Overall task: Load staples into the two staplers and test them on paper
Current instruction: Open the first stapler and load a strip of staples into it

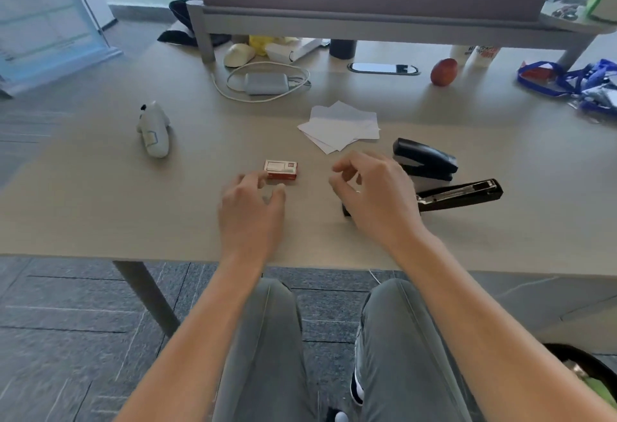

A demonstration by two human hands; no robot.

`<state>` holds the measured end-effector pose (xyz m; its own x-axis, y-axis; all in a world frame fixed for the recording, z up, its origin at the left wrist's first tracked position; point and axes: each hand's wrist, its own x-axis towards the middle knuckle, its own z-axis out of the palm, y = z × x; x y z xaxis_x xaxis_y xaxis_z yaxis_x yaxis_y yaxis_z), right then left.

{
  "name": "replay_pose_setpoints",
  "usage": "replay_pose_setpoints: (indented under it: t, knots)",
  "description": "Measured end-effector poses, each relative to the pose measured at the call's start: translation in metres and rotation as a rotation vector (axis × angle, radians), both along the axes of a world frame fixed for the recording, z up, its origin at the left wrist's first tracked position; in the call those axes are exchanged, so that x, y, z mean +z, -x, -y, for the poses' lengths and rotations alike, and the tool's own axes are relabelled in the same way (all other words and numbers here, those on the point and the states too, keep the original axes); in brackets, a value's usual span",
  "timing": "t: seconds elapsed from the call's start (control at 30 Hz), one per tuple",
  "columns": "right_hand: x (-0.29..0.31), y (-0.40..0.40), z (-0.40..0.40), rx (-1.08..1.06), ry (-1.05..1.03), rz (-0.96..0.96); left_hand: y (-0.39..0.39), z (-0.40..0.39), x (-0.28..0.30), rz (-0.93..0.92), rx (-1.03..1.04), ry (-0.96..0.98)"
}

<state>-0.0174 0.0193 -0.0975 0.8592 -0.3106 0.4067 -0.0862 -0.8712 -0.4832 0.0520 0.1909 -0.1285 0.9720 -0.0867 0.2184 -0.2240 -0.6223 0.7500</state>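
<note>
A small red and white staple box (281,170) lies on the desk, just beyond the fingertips of my left hand (251,209), which hovers open and holds nothing. My right hand (374,194) hovers to the right with fingers curled and apart, empty. It partly hides an opened black stapler (462,194) whose metal staple channel faces up. A second black stapler (424,158), closed, sits just behind that one. A loose stack of white paper sheets (340,126) lies behind both hands.
The beige desk (100,204) also carries a white toy figure (153,129) at left, a grey power bank with white cable (265,83), an apple (443,72) and a blue bag (574,83). A shelf riser (367,26) spans the back.
</note>
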Motion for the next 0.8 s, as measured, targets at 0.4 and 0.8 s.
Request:
replay_pose_setpoints:
  t: [0.4, 0.8]
  knots:
    - [-0.007, -0.1, -0.004, 0.282, -0.027, -0.389, -0.068, 0.007, -0.005, -0.046, 0.004, -0.05]
    - [-0.009, -0.071, -0.005, 0.316, 0.036, -0.375, -0.053, -0.014, -0.003, -0.05, -0.148, -0.057]
